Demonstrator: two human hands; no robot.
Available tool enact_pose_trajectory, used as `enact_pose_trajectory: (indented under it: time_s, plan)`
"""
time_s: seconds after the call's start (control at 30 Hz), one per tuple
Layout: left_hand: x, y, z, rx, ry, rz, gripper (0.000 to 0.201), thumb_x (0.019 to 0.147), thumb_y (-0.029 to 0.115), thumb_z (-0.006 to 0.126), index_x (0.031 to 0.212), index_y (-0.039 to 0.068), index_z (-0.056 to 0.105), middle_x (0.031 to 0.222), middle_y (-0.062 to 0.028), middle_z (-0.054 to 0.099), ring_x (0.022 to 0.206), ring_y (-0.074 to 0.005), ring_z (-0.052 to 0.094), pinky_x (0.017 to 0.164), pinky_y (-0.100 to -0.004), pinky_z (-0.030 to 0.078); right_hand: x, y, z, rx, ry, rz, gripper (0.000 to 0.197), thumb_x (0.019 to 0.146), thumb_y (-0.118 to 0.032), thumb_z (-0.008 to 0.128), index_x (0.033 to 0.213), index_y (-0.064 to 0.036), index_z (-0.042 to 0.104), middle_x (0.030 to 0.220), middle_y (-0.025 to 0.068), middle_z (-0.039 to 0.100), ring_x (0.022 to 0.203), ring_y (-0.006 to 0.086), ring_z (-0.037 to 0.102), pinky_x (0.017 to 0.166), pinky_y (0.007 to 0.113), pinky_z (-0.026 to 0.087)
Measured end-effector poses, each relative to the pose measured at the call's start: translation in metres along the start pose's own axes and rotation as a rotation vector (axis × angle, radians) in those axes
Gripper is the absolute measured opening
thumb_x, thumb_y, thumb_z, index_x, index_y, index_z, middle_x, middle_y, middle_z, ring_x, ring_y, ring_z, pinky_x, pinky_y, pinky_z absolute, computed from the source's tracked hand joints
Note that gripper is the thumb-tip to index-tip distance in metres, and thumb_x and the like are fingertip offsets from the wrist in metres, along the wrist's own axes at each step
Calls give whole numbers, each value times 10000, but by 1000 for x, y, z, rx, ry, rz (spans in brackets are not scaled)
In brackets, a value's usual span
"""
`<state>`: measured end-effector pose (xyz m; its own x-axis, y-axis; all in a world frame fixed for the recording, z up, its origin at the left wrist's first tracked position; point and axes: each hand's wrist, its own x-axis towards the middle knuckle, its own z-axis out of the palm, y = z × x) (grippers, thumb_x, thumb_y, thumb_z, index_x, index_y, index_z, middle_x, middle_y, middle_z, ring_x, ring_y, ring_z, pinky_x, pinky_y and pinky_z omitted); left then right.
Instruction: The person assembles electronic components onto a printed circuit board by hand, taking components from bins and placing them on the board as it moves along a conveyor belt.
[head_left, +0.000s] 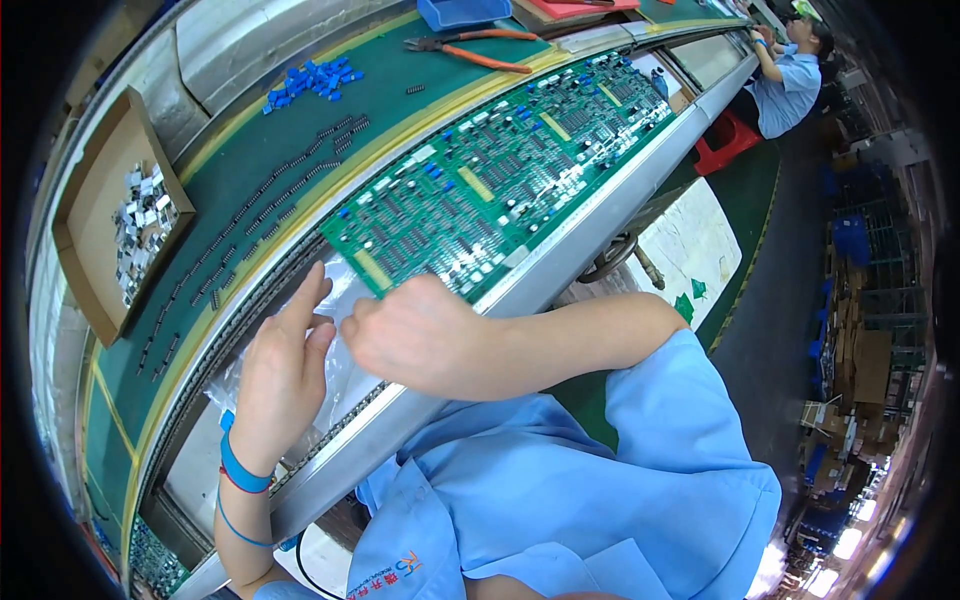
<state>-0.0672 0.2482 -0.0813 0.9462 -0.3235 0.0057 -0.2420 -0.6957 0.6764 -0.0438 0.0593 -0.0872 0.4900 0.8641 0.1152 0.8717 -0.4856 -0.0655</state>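
Note:
A long green circuit board (500, 170), crowded with chips, white connectors and blue parts, lies along the conveyor rails. My right hand (415, 335) is curled closed at the board's near left end, its back toward me; whatever the fingers may hold is hidden. To its left is my left hand (285, 370), with fingers stretched up and the thumb apart, nothing visible in it. A blue wrist strap (242, 462) circles that arm. Clear plastic film (340, 385) shows under both hands, between the rails.
Beyond the rail, a green work surface (225, 165) carries rows of black pin parts (265, 205), a pile of blue components (310, 82) and orange-handled cutters (475, 48). A cardboard box (75, 235) holds white connectors (143, 225). Another person (790, 85) sits far right by a red stool (725, 145).

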Motion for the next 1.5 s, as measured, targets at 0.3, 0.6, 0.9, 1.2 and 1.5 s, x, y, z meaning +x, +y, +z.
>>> enact_pose_trajectory:
  time_s: [0.3,0.6,0.9,1.2,1.5]
  plan:
    - [-45,-31,-16,-120,62,-140,534,915,-36,519,1440,29,448,1298,-158,612,1004,-216,643,927,-346,495,-31,63,0,-85,30,361,98,767,-91,619,846,-39,597,780,118,666,658,281,692,504,401,534]
    - [-133,-78,-34,-169,395,-262,456,909,-4,565,1363,35,546,1247,-155,644,1075,-246,634,943,-354,477,-24,101,12,-162,-143,571,120,837,-196,643,914,-105,630,841,140,684,799,353,669,666,469,522]
    - [-250,-142,-89,336,916,-460,269,911,53,613,1176,26,647,1048,-142,678,915,-271,670,829,-344,513,-69,157,-6,-192,-202,786,168,863,-131,659,1028,-110,639,885,138,677,837,354,650,706,464,478]
    - [-413,-221,-150,886,1246,-900,199,943,150,575,1107,94,673,969,-161,705,897,-338,682,763,-406,525,-111,255,22,-246,-128,754,137,858,-116,642,970,-47,604,849,166,647,824,362,639,728,461,480]
    - [-352,-242,-133,1059,803,-871,284,965,247,574,1216,137,651,887,-93,731,848,-277,680,934,-392,413,-94,241,4,-131,-179,800,212,937,-232,594,1047,-57,641,917,172,665,871,331,656,751,402,486]
